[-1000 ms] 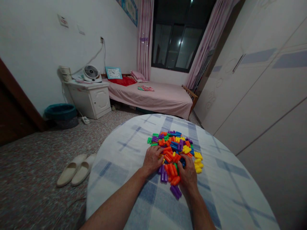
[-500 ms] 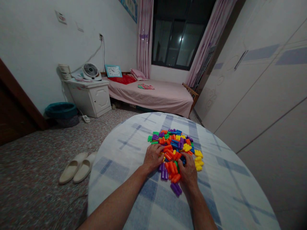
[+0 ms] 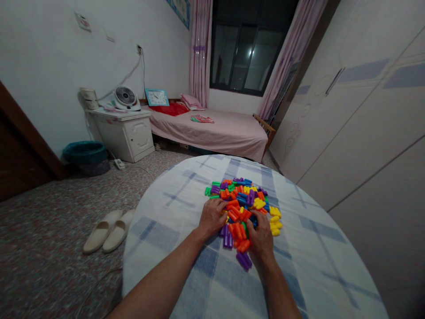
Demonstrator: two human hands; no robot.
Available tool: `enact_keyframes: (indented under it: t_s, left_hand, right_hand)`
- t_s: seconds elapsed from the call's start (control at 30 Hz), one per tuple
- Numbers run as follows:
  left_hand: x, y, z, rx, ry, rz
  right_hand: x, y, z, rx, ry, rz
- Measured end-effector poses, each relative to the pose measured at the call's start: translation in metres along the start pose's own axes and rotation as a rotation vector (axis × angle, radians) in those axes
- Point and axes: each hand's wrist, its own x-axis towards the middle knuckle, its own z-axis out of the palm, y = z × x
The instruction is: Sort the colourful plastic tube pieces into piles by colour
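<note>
A pile of bright plastic building pieces in orange, purple, blue, green and yellow lies on a round table. My left hand [image 3: 212, 217] rests at the pile's left side, its fingers apart and curved over the pieces beside an orange piece [image 3: 233, 204]. On the other side my right hand [image 3: 260, 232] lies against the pile, thumb and fingers apart, near a dark blue piece [image 3: 254, 220] that it partly hides. Between the hands are more orange pieces [image 3: 237, 231]. A purple piece [image 3: 244, 261] lies closest to me, and yellow pieces [image 3: 275, 226] sit right of my right hand.
A blue-and-white checked cloth [image 3: 159, 248] covers the table. Beyond it are a bed [image 3: 219, 133], a white cabinet [image 3: 142, 137] with a fan [image 3: 126, 97], and a teal bin [image 3: 84, 153]. Slippers [image 3: 102, 232] lie on the floor at left; a wardrobe [image 3: 358, 133] stands at right.
Both hands stay in place on the pile, and the pieces look the same. Only the camera view has shifted very slightly.
</note>
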Motion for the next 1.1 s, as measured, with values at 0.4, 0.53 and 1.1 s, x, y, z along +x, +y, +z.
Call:
enact_keyframes:
  t_s: [0.4, 0.53, 1.1]
  left_hand:
    - [-0.0001, 0.0017, -0.0018, -0.010, -0.005, -0.017]
    - [0.0002, 0.0020, -0.0026, -0.010, -0.008, -0.015]
    - [-0.0001, -0.0011, 0.0012, 0.004, 0.011, -0.007]
  right_hand:
    - [0.0002, -0.0007, -0.0002, 0.002, 0.012, 0.002]
    - [-0.0002, -0.0012, -0.0005, -0.007, 0.009, 0.005]
    - [0.0003, 0.0008, 0.0001, -0.018, 0.006, -0.003]
